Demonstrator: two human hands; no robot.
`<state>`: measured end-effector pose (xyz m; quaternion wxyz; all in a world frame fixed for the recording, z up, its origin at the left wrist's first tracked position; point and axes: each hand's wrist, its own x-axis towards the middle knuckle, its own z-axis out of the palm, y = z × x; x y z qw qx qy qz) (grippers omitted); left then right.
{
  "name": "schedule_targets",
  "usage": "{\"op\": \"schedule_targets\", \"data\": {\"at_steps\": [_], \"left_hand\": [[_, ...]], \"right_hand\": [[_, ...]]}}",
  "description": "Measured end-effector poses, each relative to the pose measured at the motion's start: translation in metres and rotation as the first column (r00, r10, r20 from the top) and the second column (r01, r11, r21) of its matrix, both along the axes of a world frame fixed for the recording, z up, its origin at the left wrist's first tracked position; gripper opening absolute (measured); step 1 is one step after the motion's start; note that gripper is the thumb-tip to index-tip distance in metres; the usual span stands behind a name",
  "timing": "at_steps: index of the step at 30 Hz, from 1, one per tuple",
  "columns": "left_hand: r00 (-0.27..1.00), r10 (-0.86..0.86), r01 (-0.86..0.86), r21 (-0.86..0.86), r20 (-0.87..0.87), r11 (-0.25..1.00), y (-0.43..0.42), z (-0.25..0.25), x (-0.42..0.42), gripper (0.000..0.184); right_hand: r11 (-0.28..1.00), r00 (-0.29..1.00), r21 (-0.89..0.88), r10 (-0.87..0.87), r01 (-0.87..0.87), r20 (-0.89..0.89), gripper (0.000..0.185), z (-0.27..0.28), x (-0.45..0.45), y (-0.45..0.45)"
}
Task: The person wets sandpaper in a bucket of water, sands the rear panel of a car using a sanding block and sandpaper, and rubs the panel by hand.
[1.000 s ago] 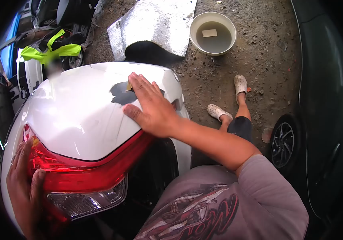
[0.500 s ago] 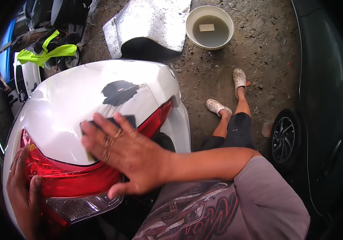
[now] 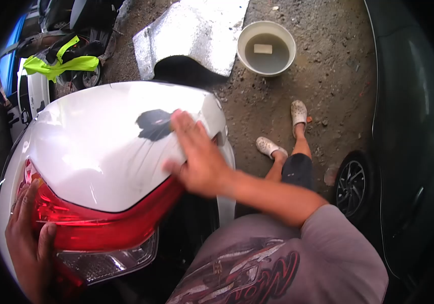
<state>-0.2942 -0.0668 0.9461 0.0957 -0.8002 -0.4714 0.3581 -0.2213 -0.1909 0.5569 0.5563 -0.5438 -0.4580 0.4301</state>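
Note:
My right hand (image 3: 196,157) lies flat and a little blurred on the white car panel (image 3: 90,142), just right of a dark grey patch (image 3: 154,124). Under its fingers is a thin sanding sheet, almost wholly hidden; only a small tan bit shows by the fingertips. At the far left, my left hand (image 3: 30,243) rests with fingers stretched out and thumb apart against the edge of the red tail lamp (image 3: 100,230). Nothing shows in it.
A round bucket (image 3: 240,50) of cloudy water with a pale block floating in it stands on the dirt ground beyond the panel. Near it lies a silver sheet (image 3: 191,35). A dark car (image 3: 409,126) stands at right. Another person's legs (image 3: 298,147) show in pale clogs.
My right hand swept down over the panel's lower edge with the dark sheet under it, then back up beside the grey patch. My left hand stayed at the lamp.

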Motion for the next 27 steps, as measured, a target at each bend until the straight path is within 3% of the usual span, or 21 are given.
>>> {"op": "schedule_targets", "data": {"at_steps": [1, 3, 5, 7, 9, 11, 12, 13, 15, 16, 17, 19, 20, 21, 23, 25, 26, 27], "left_hand": [[1.000, -0.018, 0.018, -0.003, -0.006, 1.000, 0.002, -0.001, -0.001, 0.077], [0.998, -0.016, 0.015, -0.030, -0.059, 0.999, 0.001, 0.001, -0.005, 0.078], [1.000, -0.014, 0.014, -0.008, 0.002, 1.000, 0.002, -0.001, -0.007, 0.084], [1.000, -0.022, 0.022, -0.007, 0.008, 1.000, 0.002, 0.000, -0.003, 0.084], [1.000, -0.027, 0.027, -0.023, 0.015, 0.999, 0.003, 0.000, -0.005, 0.084], [0.995, -0.078, 0.077, -0.024, -0.065, 0.997, 0.007, 0.002, -0.012, 0.084], [0.994, -0.069, 0.066, -0.033, -0.081, 0.997, 0.006, 0.001, -0.011, 0.084], [0.997, -0.048, 0.046, -0.027, -0.059, 0.999, 0.003, -0.001, -0.009, 0.082], [0.999, -0.039, 0.039, -0.001, -0.014, 0.999, 0.001, -0.003, -0.003, 0.079], [1.000, -0.024, 0.024, -0.001, 0.015, 1.000, 0.000, -0.004, 0.001, 0.082], [0.999, -0.005, 0.005, -0.017, 0.034, 1.000, -0.002, -0.003, 0.001, 0.085], [0.999, -0.047, 0.047, -0.001, 0.014, 0.999, -0.001, -0.002, -0.007, 0.083], [0.995, -0.092, 0.092, 0.010, -0.024, 0.996, 0.002, -0.002, -0.010, 0.081], [0.996, -0.087, 0.087, 0.004, -0.029, 0.996, 0.003, -0.003, -0.012, 0.081], [0.994, -0.106, 0.106, 0.029, 0.011, 0.994, 0.002, -0.002, -0.018, 0.080], [0.996, -0.092, 0.091, 0.037, 0.018, 0.995, 0.002, -0.002, -0.017, 0.079], [0.997, -0.079, 0.078, 0.032, 0.017, 0.996, 0.000, -0.001, -0.017, 0.079], [0.996, -0.081, 0.080, 0.031, 0.024, 0.996, 0.000, 0.001, -0.018, 0.079]], "right_hand": [[0.994, 0.997, 0.111, -0.018, 0.010, 0.071, 0.115, 0.019, -0.001, -0.008], [0.949, 0.996, 0.302, 0.091, -0.088, 0.003, 0.119, 0.062, 0.005, -0.025], [0.974, 0.987, 0.219, 0.028, -0.063, 0.159, 0.118, 0.028, 0.001, -0.016], [0.998, 1.000, -0.063, 0.006, -0.008, -0.029, 0.118, -0.021, 0.012, 0.010], [0.997, 1.000, -0.071, -0.015, 0.016, 0.010, 0.118, -0.022, 0.003, 0.002], [0.961, 1.000, 0.275, -0.005, 0.002, 0.011, 0.116, 0.046, -0.002, -0.022], [0.937, 0.991, 0.339, 0.114, -0.085, -0.066, 0.114, 0.070, 0.004, -0.031], [0.933, 0.995, 0.345, 0.102, -0.100, 0.012, 0.114, 0.061, -0.003, -0.029], [0.979, 0.996, 0.205, -0.024, 0.006, 0.087, 0.115, 0.019, -0.008, -0.012], [0.996, 1.000, 0.089, -0.016, 0.014, 0.023, 0.116, 0.002, 0.004, 0.004], [0.996, 1.000, 0.087, -0.010, 0.007, 0.028, 0.116, 0.003, 0.000, 0.001], [0.993, 1.000, 0.115, -0.026, 0.026, -0.005, 0.116, 0.010, -0.004, -0.001], [0.971, 0.999, 0.241, -0.017, 0.005, 0.049, 0.114, 0.043, -0.001, -0.014], [0.940, 0.998, 0.340, 0.038, -0.022, -0.040, 0.112, 0.069, 0.001, -0.023], [0.935, 0.994, 0.346, 0.038, -0.071, 0.100, 0.110, 0.055, -0.001, -0.014], [0.991, 0.997, 0.128, -0.039, 0.030, 0.062, 0.106, 0.005, 0.003, 0.014], [1.000, 0.997, 0.017, 0.020, -0.018, -0.075, 0.104, -0.013, 0.016, 0.028], [1.000, 0.997, 0.016, 0.017, -0.016, -0.069, 0.104, -0.007, 0.015, 0.025]]}}
